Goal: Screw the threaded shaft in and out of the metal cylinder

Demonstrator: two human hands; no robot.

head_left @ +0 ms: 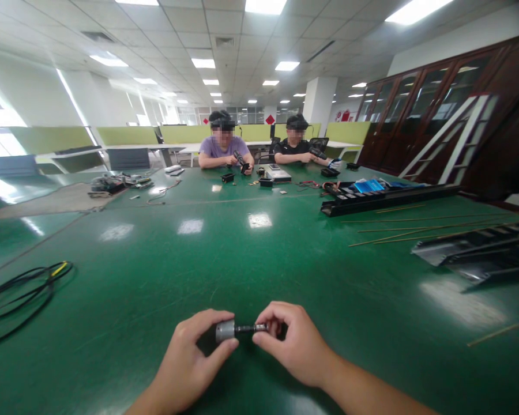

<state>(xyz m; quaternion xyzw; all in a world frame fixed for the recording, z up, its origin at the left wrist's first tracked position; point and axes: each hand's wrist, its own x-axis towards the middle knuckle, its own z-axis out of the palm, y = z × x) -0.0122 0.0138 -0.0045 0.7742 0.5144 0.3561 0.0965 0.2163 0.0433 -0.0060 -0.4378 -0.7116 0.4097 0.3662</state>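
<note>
In front of me, a short grey metal cylinder with a thin dark shaft (225, 331) lies level above the green table; I cannot tell its exact kind. My left hand (194, 351) grips the wide grey end between thumb and index finger. At the other end, my right hand (292, 340) pinches the dark shaft, its remaining fingers curled in. The shaft's tip is partly hidden by the right fingers.
Coiled black cable (38, 288) lies at left. To the right are black metal channels (480, 251) and thin rods (410, 233). Across the green table (225, 253), two people sit holding dark power tools, with small black boxes (266, 182) before them.
</note>
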